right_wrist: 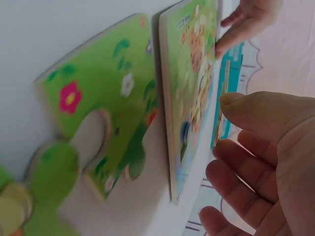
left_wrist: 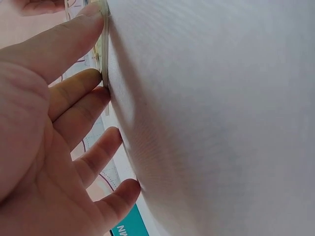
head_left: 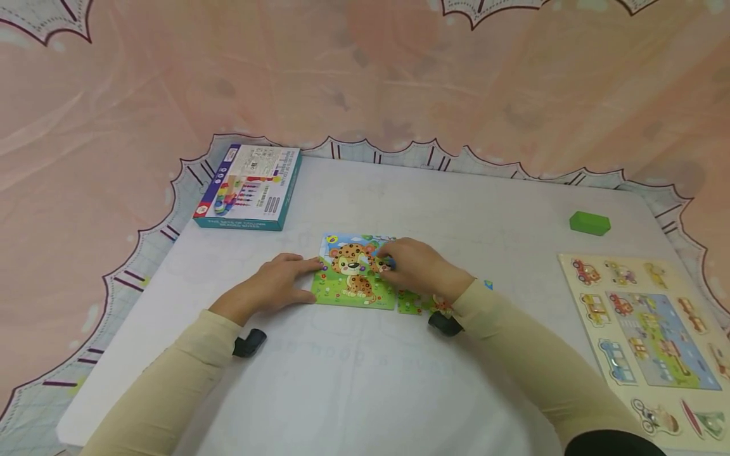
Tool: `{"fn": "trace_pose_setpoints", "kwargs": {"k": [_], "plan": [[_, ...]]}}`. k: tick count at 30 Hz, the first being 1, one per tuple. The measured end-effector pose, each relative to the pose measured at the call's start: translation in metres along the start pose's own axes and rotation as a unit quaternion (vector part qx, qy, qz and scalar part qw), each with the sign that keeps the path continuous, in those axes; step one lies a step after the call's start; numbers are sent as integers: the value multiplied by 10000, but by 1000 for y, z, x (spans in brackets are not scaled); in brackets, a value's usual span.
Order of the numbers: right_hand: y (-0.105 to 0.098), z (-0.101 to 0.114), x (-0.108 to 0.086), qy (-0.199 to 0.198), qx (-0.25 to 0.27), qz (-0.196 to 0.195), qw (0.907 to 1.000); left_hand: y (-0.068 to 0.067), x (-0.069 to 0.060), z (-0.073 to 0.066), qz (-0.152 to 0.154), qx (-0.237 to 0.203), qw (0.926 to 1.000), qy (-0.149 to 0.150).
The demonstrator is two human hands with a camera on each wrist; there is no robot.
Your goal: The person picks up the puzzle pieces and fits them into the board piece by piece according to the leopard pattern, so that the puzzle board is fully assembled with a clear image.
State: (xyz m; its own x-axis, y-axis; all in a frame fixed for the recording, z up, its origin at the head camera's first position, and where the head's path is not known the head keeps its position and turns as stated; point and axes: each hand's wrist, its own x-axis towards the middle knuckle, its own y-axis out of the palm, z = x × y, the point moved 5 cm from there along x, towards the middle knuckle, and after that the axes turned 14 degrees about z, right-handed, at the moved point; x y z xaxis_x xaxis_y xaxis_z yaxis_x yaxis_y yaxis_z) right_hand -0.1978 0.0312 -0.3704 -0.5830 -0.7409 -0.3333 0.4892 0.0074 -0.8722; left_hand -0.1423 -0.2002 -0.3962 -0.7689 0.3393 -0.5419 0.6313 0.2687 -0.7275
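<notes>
A leopard picture puzzle board [head_left: 331, 290] lies flat on the white table. My left hand [head_left: 276, 283] touches its left edge, with thumb and fingertips [left_wrist: 96, 101] extended along the side. Over the board's right part, my right hand [head_left: 419, 266] pinches a thin puzzle piece [right_wrist: 223, 105] between thumb and fingers; it shows edge-on in the right wrist view, above the board. Just right of the board lies a loose green puzzle piece [right_wrist: 133, 83] with flowers. Further loose pieces are partly hidden under my right wrist.
A boxed toy set [head_left: 248, 187] lies at the back left. A green block [head_left: 590, 223] sits at the back right. Along the right side lies a wooden vehicle puzzle board [head_left: 576, 316]. A patterned cloth [head_left: 365, 82] hangs behind the table.
</notes>
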Motion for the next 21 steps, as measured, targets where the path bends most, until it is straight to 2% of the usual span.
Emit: {"fn": "trace_pose_setpoints", "kwargs": {"k": [14,21], "plan": [[0,17,16,-275,-50,64,9996,0,0,0,-8,41,10000,36],[3,20,23,-194,-30,148,9997,0,-1,-1,-18,53,10000,46]]}}
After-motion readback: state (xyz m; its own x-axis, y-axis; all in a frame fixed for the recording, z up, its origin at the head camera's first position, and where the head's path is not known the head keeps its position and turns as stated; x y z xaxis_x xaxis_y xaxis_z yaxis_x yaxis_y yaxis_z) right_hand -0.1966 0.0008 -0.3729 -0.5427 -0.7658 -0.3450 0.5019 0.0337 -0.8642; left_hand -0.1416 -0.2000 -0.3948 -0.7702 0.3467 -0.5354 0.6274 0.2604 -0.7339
